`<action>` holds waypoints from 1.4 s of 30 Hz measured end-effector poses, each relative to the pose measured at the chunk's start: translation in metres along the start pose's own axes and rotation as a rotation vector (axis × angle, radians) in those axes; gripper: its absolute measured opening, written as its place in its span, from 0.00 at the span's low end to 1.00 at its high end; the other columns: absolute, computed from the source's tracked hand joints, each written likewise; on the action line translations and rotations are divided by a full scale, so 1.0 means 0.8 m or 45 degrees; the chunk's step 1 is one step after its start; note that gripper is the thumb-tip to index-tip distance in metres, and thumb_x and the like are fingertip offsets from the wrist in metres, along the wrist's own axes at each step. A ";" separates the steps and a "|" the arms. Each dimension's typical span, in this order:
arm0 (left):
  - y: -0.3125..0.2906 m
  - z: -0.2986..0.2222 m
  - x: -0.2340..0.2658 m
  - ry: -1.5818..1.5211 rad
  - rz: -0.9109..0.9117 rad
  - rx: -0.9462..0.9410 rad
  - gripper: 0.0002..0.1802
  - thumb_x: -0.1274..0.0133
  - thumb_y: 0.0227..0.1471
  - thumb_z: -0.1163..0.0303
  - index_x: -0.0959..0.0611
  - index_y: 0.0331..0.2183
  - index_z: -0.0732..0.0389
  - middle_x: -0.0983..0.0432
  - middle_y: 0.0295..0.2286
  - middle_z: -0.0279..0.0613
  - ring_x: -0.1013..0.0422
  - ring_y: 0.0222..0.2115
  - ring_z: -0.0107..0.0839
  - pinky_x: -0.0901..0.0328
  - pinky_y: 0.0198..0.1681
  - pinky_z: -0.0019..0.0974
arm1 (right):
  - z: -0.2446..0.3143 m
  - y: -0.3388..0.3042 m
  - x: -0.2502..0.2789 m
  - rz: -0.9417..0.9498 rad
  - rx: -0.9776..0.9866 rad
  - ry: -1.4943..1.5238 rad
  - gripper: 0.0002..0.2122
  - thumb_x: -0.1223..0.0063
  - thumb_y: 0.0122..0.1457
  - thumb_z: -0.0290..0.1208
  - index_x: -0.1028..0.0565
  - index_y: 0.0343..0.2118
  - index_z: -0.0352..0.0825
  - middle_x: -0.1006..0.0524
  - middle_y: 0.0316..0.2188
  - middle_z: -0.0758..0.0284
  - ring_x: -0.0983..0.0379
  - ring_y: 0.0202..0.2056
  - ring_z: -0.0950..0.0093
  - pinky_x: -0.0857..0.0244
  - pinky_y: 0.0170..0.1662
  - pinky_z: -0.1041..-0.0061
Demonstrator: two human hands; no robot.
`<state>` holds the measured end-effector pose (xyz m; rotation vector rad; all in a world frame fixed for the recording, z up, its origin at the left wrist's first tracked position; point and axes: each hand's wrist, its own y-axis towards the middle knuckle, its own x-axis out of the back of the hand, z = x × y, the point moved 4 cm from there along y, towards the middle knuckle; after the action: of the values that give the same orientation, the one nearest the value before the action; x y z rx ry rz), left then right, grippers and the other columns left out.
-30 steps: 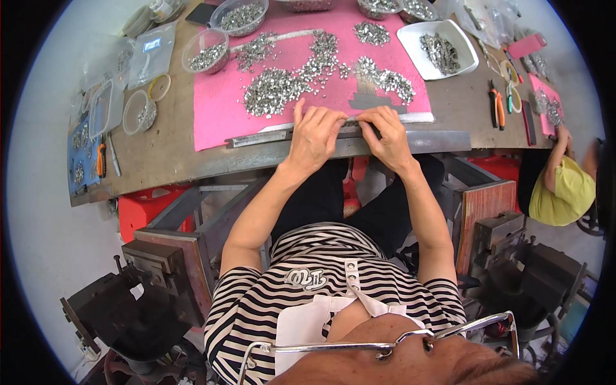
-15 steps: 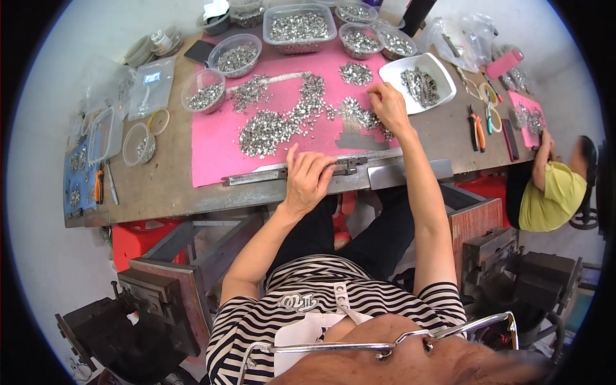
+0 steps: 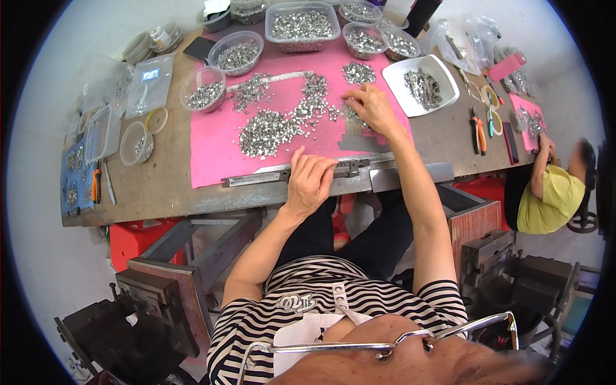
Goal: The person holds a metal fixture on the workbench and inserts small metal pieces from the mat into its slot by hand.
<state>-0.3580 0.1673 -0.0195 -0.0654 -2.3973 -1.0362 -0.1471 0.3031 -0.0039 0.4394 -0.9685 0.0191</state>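
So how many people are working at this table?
2. One wears the camera, in a striped shirt, sitting at the table's near edge. The other, in a yellow shirt, sits at its right end. More may be outside the picture.

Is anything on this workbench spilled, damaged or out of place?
Nothing stands out. The small metal parts lie loose in heaps on the pink mat, but they stay on it. The bowls stand upright.
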 end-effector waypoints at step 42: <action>-0.002 0.000 -0.002 -0.027 -0.034 -0.010 0.12 0.40 0.49 0.79 0.18 0.39 0.60 0.24 0.30 0.39 0.27 0.33 0.37 0.40 0.59 0.54 | -0.036 -0.031 0.022 -0.134 -0.100 -0.031 0.03 0.40 0.55 0.26 0.20 0.31 0.34 0.22 0.28 0.64 0.24 0.34 0.63 0.36 0.42 0.62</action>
<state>-0.3573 0.1662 -0.0214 -0.0475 -2.4193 -1.0624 -0.1089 0.2876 -0.0124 0.4184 -0.9658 -0.1193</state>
